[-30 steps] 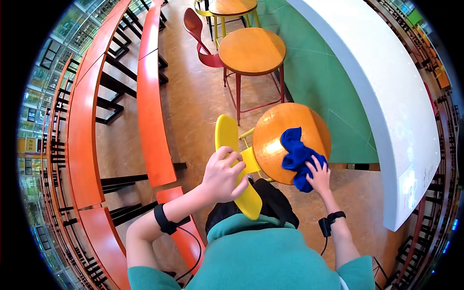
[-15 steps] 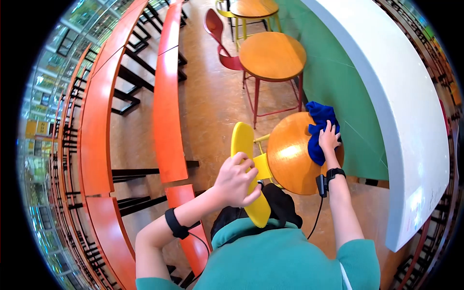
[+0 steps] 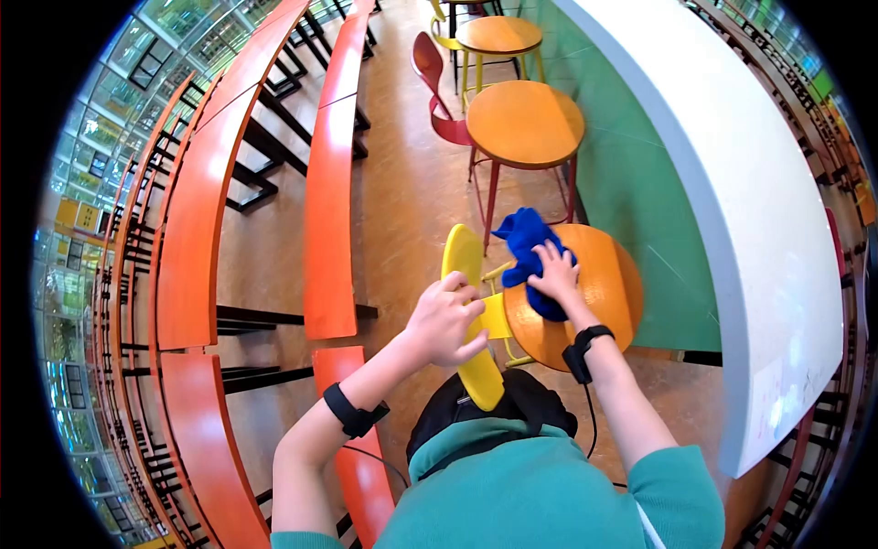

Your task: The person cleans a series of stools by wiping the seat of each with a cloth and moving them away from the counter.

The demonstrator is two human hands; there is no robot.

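A round wooden stool seat (image 3: 604, 293) with a yellow backrest (image 3: 471, 265) stands right in front of me. My left hand (image 3: 446, 320) grips the top edge of that backrest, with its fingers bent over it. On the left part of the seat lies a bunched blue cloth (image 3: 526, 242), which partly hangs over the seat's far left edge. My right hand (image 3: 556, 274) rests on the cloth with its fingers spread and pressed down. Both wrists wear black bands with cables.
Ahead stands a red stool with a round wooden seat (image 3: 525, 123), and a yellow one (image 3: 499, 35) lies beyond. A long white counter (image 3: 732, 183) curves along the right. An orange bench (image 3: 330, 210) and an orange table (image 3: 197, 201) run along the left.
My right hand has moved left across the seat, and the blue cloth has moved with it from the right edge to the left. My left hand still holds the backrest.
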